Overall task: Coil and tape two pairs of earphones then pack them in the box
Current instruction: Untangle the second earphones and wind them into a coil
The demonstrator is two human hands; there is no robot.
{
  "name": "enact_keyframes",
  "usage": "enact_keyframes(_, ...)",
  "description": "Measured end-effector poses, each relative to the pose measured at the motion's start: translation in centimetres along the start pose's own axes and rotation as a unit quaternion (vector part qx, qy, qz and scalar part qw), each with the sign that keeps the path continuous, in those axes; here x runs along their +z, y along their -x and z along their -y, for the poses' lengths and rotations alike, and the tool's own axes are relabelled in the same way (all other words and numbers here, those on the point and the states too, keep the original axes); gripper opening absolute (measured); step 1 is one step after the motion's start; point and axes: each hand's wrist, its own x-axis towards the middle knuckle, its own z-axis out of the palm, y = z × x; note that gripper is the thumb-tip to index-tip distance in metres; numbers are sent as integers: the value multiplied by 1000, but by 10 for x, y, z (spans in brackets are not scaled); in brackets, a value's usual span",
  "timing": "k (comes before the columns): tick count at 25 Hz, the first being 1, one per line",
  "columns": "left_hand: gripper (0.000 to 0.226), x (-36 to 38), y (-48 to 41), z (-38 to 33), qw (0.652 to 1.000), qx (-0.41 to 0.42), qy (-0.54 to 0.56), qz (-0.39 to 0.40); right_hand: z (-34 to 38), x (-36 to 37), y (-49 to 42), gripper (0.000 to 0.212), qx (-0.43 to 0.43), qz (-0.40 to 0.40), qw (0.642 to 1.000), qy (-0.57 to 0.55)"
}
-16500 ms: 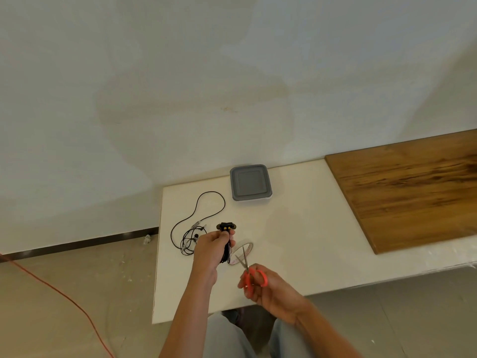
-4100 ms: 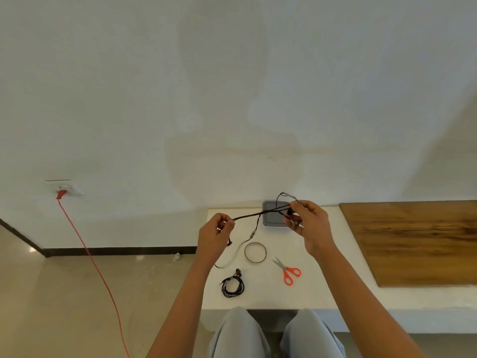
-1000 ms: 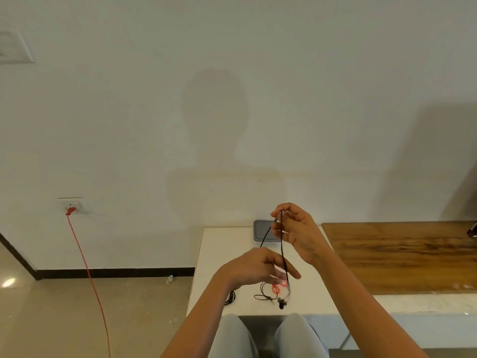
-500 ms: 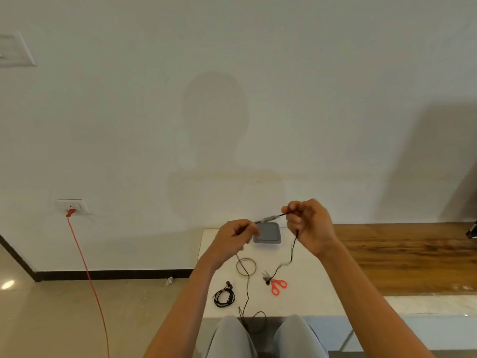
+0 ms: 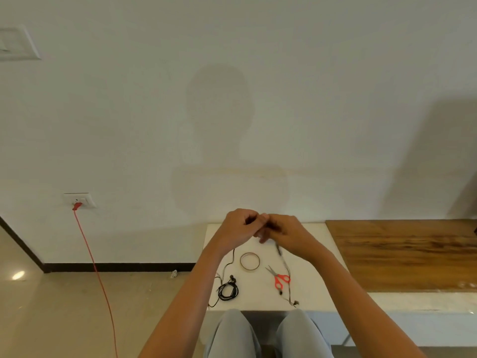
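left hand [image 5: 238,228] has met right hand [image 5: 287,233], both pinching earphone cable [image 5: 279,251]

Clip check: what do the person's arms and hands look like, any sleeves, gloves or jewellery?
Both forearms are bare, no sleeves in view. The left hand and right hand wear no gloves, and no watch, bracelet or ring shows. Light grey trousers cover the knees.

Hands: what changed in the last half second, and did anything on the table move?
The left hand and right hand, apart before, came together, both still pinching the loose earphone cable. The coiled earphones, tape ring and scissors lie where they were.
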Motion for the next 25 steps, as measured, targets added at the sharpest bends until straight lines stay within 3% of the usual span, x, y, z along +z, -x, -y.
enact_keyframes(4, 47, -16, 7, 28, 998, -36, -60, 4, -11, -25, -2, 27, 39, -186, 980, -66)
enact_keyframes(6, 45, -29, 14, 46, 996, -57, -68, -23, -28, -43, -1, 30, 92, -214, 971, -58)
enact_keyframes(9, 43, -34, 13, 54, 993, -80, 1, -87, -46, -45, -1, 28, 150, -175, 972, 36)
enact_keyframes(11, 42, -27, 6, 43, 987, -84, 73, -114, -43, -31, 1, 27, 128, -100, 984, 71)
enact_keyframes(13, 42, -14, -2, 26, 991, -61, 71, -95, -28, -10, 0, 48, 58, -9, 998, 2)
enact_keyframes(15, 43, -2, -8, 13, 996, -34, 43, -68, -8, 7, -4, 46, 30, 17, 992, -118)
enact_keyframes(16, 45, 1, -10, 10, 997, -32, 35, -60, -1, 10, -7, 36, 20, -3, 990, -138)
enact_keyframes(18, 48, -2, -12, 10, 998, -47, 26, -41, 3, 6, -13, 18, -4, -73, 995, -71)
enact_keyframes(22, 46, -24, 1, 36, 997, -64, -48, 5, -16, -28, -12, 16, 18, -245, 969, 8)
enact_keyframes(25, 44, -40, 9, 50, 996, -88, -3, 3, -32, -43, -7, 15, 76, -364, 928, -8)
